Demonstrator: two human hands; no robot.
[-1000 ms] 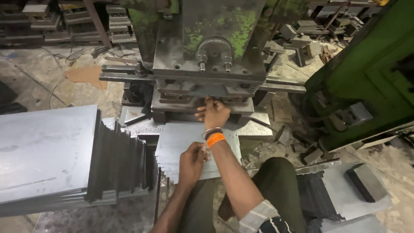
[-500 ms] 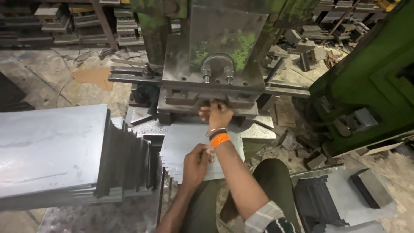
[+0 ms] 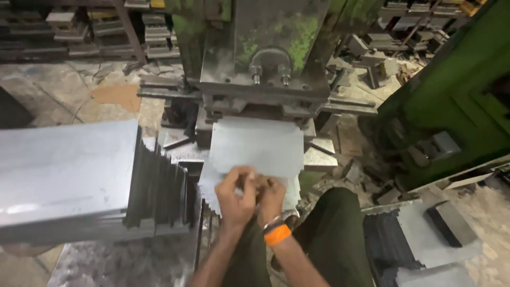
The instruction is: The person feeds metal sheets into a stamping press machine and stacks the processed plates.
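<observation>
Two hands meet at the near edge of a grey metal sheet (image 3: 256,146) that lies flat in front of the press (image 3: 265,64). The left hand (image 3: 234,194) and right hand (image 3: 272,195) both pinch that edge with curled fingers. A tall stack of sheets (image 3: 69,175) stands at the left.

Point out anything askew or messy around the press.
The tall stack of sheets at left has slumped, its edges fanned out unevenly. Metal scraps litter the floor right of the press. Both hands grip a flat sheet.
</observation>
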